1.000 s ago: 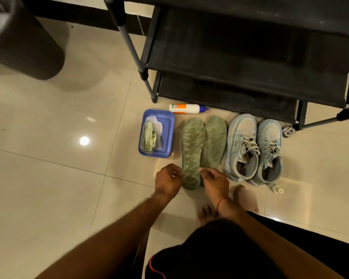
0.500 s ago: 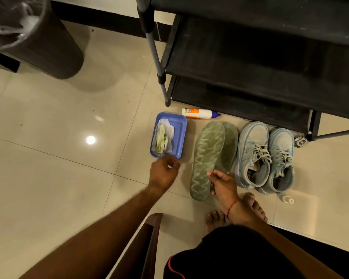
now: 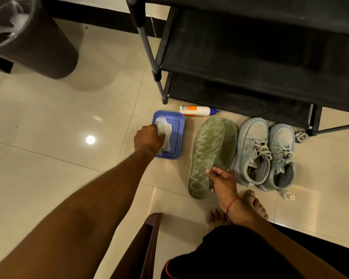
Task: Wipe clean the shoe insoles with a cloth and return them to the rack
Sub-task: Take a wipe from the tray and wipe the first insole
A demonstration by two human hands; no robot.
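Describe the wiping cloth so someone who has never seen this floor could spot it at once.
Find the black shoe rack; on the tiles by its corner leg sits a blue tray. The cloth lies in that tray, under the left hand. It is the only pale, crumpled thing, unlike the rigid glue bottle and flat green insoles nearby.

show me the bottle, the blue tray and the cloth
bottle (image 3: pixel 195 110), head view, white body
blue tray (image 3: pixel 178 133), head view, bare inner floor
cloth (image 3: pixel 162 126), head view, greenish fold in the tray
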